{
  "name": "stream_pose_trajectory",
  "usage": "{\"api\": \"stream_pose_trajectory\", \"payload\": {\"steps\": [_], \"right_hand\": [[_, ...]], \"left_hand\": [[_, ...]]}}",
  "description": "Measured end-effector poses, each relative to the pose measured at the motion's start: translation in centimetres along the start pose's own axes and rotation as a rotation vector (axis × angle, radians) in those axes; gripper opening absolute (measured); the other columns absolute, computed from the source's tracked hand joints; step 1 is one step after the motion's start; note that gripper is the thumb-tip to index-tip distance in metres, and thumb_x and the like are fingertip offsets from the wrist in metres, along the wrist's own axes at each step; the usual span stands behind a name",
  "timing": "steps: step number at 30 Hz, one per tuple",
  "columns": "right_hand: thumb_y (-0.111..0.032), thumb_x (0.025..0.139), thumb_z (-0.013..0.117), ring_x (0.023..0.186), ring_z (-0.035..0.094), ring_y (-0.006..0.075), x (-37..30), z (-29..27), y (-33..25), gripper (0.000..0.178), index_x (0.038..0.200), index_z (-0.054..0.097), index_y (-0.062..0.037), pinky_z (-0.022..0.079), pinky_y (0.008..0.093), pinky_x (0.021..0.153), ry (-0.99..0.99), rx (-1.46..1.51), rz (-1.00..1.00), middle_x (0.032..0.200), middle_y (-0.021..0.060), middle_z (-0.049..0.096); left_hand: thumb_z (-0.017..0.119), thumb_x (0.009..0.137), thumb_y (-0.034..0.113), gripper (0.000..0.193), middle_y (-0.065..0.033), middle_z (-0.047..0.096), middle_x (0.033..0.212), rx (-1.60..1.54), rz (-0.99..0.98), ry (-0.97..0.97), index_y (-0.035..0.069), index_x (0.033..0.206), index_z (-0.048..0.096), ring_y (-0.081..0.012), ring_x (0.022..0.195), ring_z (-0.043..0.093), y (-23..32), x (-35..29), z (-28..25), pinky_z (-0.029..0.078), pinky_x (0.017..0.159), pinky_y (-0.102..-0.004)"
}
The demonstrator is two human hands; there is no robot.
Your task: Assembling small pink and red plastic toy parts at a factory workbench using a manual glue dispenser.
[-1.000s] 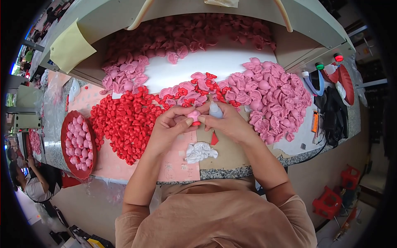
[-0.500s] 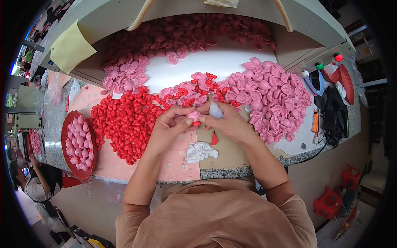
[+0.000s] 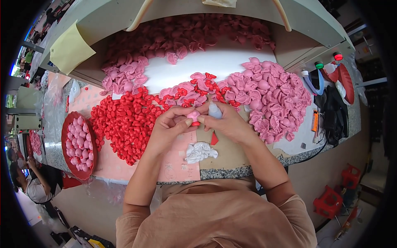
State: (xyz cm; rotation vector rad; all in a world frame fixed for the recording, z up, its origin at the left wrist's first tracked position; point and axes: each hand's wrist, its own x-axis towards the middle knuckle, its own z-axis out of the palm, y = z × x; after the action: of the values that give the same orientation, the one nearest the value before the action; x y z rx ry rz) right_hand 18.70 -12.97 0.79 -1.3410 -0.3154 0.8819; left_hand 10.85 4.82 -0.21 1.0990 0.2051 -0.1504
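Observation:
My left hand (image 3: 168, 125) pinches a small rounded pink piece (image 3: 193, 115) with a glossy red bit (image 3: 196, 123) at its near side. From the other side, the thumb and fingertips of my right hand (image 3: 235, 126) meet the same piece. Tucked in that right hand is a small translucent squeeze bottle (image 3: 214, 110) with a narrow tip pointing away from me. Just beyond my fingers lie pink cupped pieces with red bits (image 3: 182, 91) on them. Fingers partly hide the held piece, so I cannot tell whether its red bit is attached.
Loose red pieces (image 3: 128, 122) are heaped left, pink cupped pieces (image 3: 273, 95) right and under the grey hood (image 3: 99, 45). A red tray (image 3: 65, 144) of pink balls stands far left. Nearer me are a crumpled white cloth (image 3: 201, 152) and a red triangular piece (image 3: 214, 138).
My hands keep almost the same pose around the pink piece and the bottle. At the far left, another person has shifted slightly.

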Motion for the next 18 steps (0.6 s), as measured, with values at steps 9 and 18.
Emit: {"api": "stream_pose_trajectory", "payload": {"steps": [9, 18], "right_hand": [[-0.010, 0.082, 0.062, 0.067, 0.058, 0.0096, -0.09, 0.09, -0.09, 0.024, 0.103, 0.058, -0.0001, 0.047, 0.0231, 0.061, -0.003, 0.028, -0.020, 0.083, 0.0041, 0.059], [-0.009, 0.082, 0.062, 0.066, 0.058, 0.0091, -0.12, 0.17, -0.25, 0.022, 0.102, 0.058, -0.0002, 0.047, 0.0225, 0.061, 0.007, 0.018, -0.007, 0.082, 0.0035, 0.059]], "left_hand": [[0.054, 0.085, -0.003, 0.025, -0.0085, 0.055, 0.108, 0.008, 0.009, -0.007, 0.000, 0.109, 0.056, -0.0217, 0.101, 0.057, -0.02, 0.05, 0.02, 0.052, 0.087, -0.0401], [0.057, 0.086, 0.001, 0.025, -0.0071, 0.060, 0.105, -0.010, 0.025, -0.018, 0.002, 0.110, 0.056, -0.0159, 0.096, 0.060, 0.00, -0.03, 0.08, 0.052, 0.085, -0.0331]]}}
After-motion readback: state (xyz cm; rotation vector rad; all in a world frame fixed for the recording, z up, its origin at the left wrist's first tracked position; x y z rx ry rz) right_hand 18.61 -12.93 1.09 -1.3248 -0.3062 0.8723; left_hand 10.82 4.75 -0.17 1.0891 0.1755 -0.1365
